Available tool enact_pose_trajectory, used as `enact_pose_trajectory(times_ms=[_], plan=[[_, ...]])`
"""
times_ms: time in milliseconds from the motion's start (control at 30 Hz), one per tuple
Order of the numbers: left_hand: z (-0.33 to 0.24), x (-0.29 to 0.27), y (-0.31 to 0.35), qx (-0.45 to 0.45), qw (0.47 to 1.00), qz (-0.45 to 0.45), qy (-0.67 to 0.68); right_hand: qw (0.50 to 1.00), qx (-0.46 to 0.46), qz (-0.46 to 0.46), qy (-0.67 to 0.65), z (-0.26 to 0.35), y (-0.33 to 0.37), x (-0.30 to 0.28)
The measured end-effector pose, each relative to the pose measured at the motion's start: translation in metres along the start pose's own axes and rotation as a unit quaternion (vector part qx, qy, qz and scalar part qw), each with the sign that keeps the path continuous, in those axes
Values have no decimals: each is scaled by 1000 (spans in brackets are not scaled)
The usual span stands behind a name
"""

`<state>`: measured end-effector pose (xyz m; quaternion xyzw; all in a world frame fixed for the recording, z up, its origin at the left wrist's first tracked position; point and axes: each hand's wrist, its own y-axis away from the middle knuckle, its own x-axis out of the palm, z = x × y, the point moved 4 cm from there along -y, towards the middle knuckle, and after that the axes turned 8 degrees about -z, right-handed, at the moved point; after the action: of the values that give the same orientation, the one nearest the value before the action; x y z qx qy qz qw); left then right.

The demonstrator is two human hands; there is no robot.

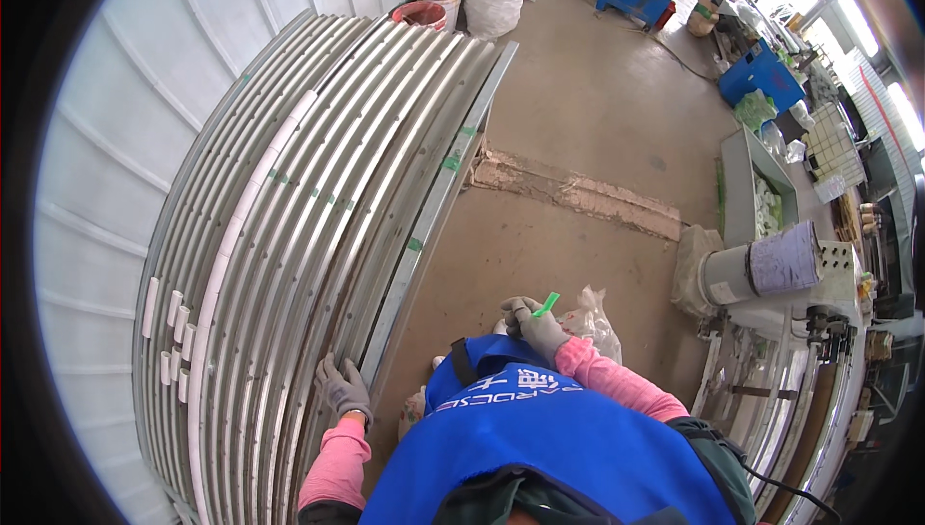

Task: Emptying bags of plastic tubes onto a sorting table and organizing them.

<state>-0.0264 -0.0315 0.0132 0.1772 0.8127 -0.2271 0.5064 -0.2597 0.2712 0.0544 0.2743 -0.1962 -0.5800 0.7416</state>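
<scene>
Long metal rails [318, 207] fill the left of the frame, their near ends cut off at the lower edge. A blue apron [568, 443] covers the lower centre. Beside it, a plastic bag [601, 325] is partly hidden behind a pink sleeve [617, 379]. The gloved left hand [343, 390] rests on the rails, fingers slightly spread; the gloved right hand [540, 328], near centre, pinches a green strip [547, 304], its gripped end obscured.

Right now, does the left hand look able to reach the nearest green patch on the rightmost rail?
Probably yes: the left hand rests on the rails, the green patch lies farther along, and nothing visible stands between.
</scene>
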Motion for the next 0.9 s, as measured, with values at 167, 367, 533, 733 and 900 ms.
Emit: enact_pose_trajectory(times_ms=[167, 367, 533, 733, 900], plan=[[1, 1, 0, -1, 1000, 1, -9, 1000, 5, 5, 8, -2, -2, 1], [2, 2, 0, -5, 1000, -1, -11, 997, -4, 7, 71, -8, -9, -2], [3, 3, 2, -6, 1000, 2, -21, 994, -11, 14, 111, -8, -10, -2], [4, 4, 1, -6, 1000, -2, -20, 992, -10, 18, 128, -10, -12, -2], [3, 4, 0, -6, 1000, -2, -19, 993, 10, 13, 116, -11, -11, -2]])
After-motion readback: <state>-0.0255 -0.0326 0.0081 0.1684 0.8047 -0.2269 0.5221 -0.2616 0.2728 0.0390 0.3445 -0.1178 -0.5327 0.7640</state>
